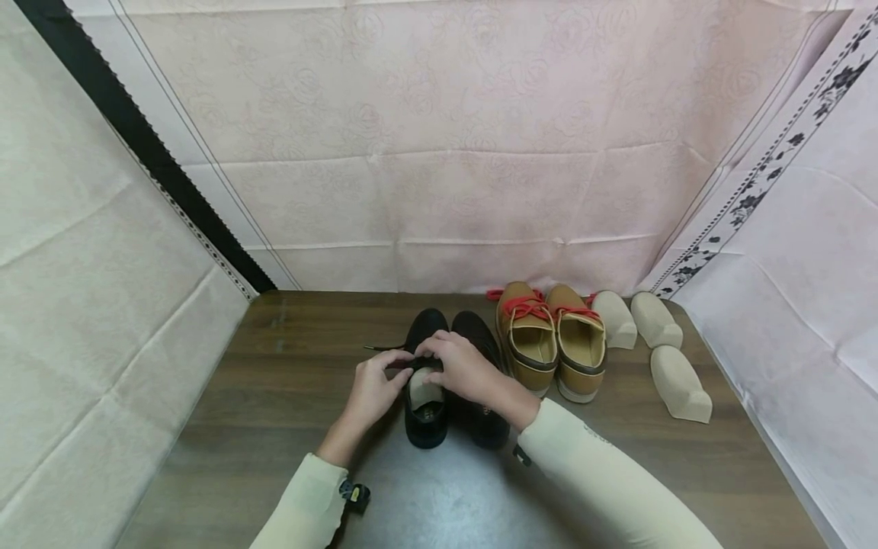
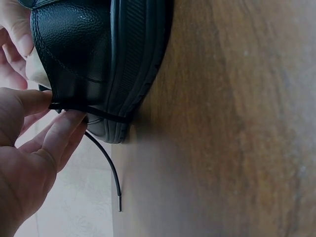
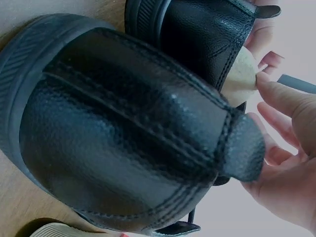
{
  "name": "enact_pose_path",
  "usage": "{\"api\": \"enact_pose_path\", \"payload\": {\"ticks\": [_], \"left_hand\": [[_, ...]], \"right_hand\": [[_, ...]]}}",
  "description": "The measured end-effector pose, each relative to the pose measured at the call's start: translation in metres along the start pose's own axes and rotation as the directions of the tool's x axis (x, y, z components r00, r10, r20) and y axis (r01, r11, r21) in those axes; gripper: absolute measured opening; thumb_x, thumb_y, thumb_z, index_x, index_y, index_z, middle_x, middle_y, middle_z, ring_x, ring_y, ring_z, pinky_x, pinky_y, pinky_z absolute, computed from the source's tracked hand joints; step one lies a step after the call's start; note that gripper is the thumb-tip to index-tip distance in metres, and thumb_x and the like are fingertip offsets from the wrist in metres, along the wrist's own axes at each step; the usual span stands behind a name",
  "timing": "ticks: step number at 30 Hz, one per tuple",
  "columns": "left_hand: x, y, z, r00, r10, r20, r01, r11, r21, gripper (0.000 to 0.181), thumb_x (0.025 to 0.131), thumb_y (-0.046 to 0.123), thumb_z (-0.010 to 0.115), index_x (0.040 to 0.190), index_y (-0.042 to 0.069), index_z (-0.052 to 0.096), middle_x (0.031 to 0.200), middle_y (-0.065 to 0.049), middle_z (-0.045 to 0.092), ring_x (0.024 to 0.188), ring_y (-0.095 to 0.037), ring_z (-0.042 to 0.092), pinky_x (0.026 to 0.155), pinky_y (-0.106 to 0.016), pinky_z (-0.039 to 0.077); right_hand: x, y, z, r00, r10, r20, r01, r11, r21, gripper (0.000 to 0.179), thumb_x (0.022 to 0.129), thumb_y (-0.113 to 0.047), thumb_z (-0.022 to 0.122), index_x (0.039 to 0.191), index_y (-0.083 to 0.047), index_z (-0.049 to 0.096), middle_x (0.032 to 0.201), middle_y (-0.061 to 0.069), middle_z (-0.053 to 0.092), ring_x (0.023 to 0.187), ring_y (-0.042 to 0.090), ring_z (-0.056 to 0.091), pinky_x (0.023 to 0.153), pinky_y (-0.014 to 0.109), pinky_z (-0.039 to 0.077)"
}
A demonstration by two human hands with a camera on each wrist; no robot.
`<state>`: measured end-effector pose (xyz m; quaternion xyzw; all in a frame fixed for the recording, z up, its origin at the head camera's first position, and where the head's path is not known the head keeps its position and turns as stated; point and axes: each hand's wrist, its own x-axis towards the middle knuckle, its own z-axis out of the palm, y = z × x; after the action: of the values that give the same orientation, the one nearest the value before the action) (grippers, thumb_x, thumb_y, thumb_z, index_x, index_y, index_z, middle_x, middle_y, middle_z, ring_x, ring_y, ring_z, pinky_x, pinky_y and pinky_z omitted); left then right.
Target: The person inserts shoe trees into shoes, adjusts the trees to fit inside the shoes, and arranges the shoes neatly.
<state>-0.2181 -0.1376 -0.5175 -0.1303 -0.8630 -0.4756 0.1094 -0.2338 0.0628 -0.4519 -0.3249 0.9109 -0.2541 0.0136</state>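
A black leather shoe stands upright with a cream shoe insert in its opening. My left hand pinches a black shoelace at the edge of this shoe's opening, thumb against fingers. One lace end with a metal tip hangs loose past the toe side. From the other side my right hand reaches over the opening, its thumb against the insert. What its other fingers hold is hidden behind the second black shoe, which stands close alongside on the right.
Tan shoes with red laces stand right of the black pair. Several cream inserts lie farther right, one nearest me. Everything rests on a brown wood-grain table, with pale cloth hanging behind and at both sides.
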Motion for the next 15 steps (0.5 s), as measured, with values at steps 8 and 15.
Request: {"api": "enact_pose_path", "payload": {"ticks": [8,15], "left_hand": [[-0.0011,0.0014,-0.0002,1.0,0.006,-0.001,-0.006,1.0,0.001,0.02,0.092,0.003,0.076,0.11,0.013,0.078,0.111,-0.005,0.078,0.104,-0.023,0.074,0.088,-0.045,0.06],[-0.0007,0.0017,0.0005,1.0,0.014,-0.006,-0.014,1.0,0.006,0.021,0.092,0.002,0.076,0.11,0.012,0.078,0.111,-0.007,0.078,0.104,-0.024,0.074,0.088,-0.045,0.06]], "right_hand": [[0.0021,-0.001,-0.0011,0.999,0.005,0.043,-0.006,1.0,0.009,0.037,0.087,-0.018,0.084,0.122,-0.011,0.071,0.117,0.007,0.071,0.106,0.018,0.066,0.092,0.037,0.058],[0.0042,0.0009,-0.001,0.999,0.017,0.039,-0.018,0.999,0.039,0.035,0.088,-0.012,0.083,0.121,-0.011,0.071,0.117,0.004,0.072,0.105,0.018,0.068,0.091,0.034,0.059]]}}
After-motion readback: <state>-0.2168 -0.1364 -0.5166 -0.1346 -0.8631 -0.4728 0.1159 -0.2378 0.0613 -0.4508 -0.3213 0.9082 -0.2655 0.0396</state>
